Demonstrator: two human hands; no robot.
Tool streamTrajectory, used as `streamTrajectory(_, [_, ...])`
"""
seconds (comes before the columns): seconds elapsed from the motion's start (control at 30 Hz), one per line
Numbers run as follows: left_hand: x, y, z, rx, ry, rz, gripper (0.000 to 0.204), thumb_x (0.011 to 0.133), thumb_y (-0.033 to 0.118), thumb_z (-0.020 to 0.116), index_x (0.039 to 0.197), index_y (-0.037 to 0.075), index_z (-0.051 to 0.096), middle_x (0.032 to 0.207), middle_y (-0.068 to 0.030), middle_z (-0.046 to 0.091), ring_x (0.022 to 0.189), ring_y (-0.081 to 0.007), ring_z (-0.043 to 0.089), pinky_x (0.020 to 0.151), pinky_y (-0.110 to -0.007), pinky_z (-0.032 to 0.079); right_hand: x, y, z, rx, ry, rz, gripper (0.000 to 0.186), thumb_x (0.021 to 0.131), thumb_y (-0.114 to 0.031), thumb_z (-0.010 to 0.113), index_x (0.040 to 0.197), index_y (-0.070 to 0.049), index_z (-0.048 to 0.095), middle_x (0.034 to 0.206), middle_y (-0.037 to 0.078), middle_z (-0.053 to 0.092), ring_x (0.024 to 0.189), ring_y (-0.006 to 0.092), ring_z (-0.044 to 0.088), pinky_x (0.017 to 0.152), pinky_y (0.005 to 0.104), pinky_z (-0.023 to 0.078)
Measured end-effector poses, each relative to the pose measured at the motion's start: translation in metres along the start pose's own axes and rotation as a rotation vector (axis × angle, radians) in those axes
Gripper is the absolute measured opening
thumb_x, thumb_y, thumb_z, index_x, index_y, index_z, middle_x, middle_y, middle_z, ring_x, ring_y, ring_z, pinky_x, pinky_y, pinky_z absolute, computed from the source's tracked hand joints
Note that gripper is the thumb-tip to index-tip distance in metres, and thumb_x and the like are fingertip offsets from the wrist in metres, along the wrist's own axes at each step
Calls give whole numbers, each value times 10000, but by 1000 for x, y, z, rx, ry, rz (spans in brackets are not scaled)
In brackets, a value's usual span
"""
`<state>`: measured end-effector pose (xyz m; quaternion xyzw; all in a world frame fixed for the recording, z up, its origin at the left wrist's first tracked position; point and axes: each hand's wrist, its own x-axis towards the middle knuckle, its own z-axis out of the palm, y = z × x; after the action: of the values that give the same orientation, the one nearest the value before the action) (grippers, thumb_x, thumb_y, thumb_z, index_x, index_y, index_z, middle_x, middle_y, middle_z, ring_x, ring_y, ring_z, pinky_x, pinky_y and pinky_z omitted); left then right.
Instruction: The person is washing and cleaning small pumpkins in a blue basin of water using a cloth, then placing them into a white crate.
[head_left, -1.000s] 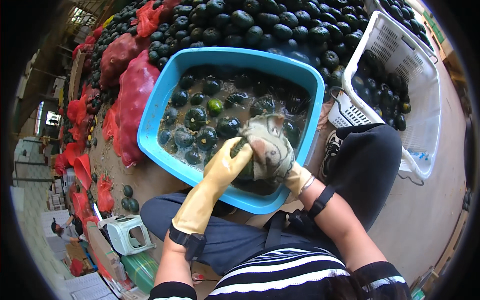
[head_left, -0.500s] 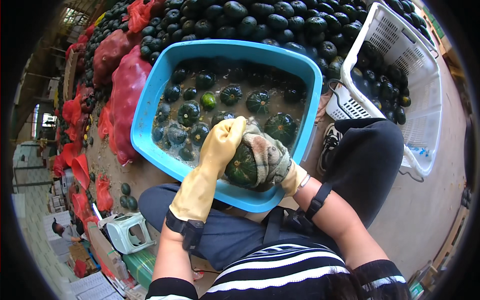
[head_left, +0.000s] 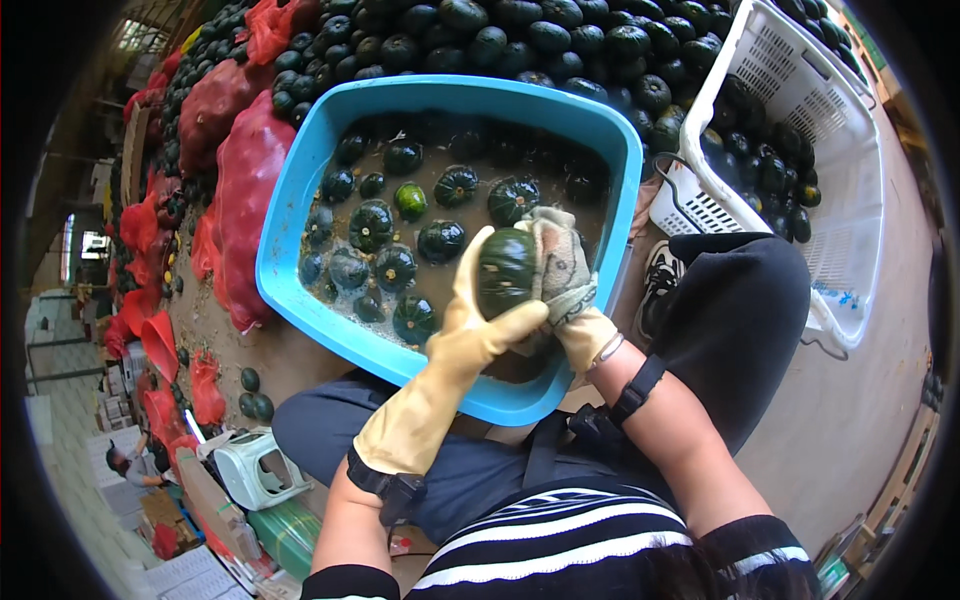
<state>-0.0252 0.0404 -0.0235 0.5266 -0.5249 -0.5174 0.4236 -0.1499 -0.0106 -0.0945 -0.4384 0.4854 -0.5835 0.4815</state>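
Over the near right part of a blue tub (head_left: 330, 335) I hold a dark green squash (head_left: 506, 270). My left hand (head_left: 475, 325), in a cream rubber glove, grips it with thumb and fingers spread around its left and lower side. A patterned cloth (head_left: 560, 262) covers my right hand (head_left: 583, 335) and is pressed against the squash's right side; its fingers are hidden under the cloth, and a glove shows at the wrist. In the tub, several dark squashes float in murky brown water (head_left: 430, 285), with one lighter green squash (head_left: 410, 201) among them.
A large heap of dark squashes (head_left: 480, 45) lies behind the tub. At the right stands a white slatted crate (head_left: 830, 240) partly filled with squashes. Full red mesh sacks (head_left: 250, 210) lie to the left, near a white plastic stool (head_left: 262, 470). A person (head_left: 135, 465) is at far left.
The squash has been turned and raised slightly away from me. My left hand has gone from a closed grip near the cloth to a wide grip around the squash.
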Motion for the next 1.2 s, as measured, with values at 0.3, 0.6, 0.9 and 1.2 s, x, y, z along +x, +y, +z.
streamTrajectory(0.3, [6,-5,-42,-805,-148,-395,799,926,616,693,1472,66,498,1444,-99,581,1286,-221,600,1071,-428,525,-19,-25,2,-674,-268,-173,385,844,-108,661,1211,4,627,1190,213,586,1091,398,601,956,446,509])
streamTrajectory(0.6, [11,-10,-64,-683,-385,-601,851,930,672,635,1535,102,453,1324,-103,675,1084,-242,721,736,-399,651,-13,-39,-12,-699,-456,-668,169,689,-292,724,672,-124,709,966,159,661,931,393,610,792,486,495])
streamTrajectory(0.9, [179,99,14,-481,-356,-135,800,992,732,439,1386,55,599,1264,-139,697,1117,-295,675,909,-407,551,-10,78,-21,-326,-317,-3,375,1091,-384,379,1066,-121,645,935,94,601,872,226,591,769,365,486])
streamTrajectory(1.2, [233,26,77,1468,-454,-62,602,779,413,801,1270,90,670,1227,-243,706,1175,-375,674,1043,-455,525,-7,213,15,-2227,-127,-488,416,1066,-350,471,1284,-20,599,1222,158,653,1126,278,613,1003,395,493])
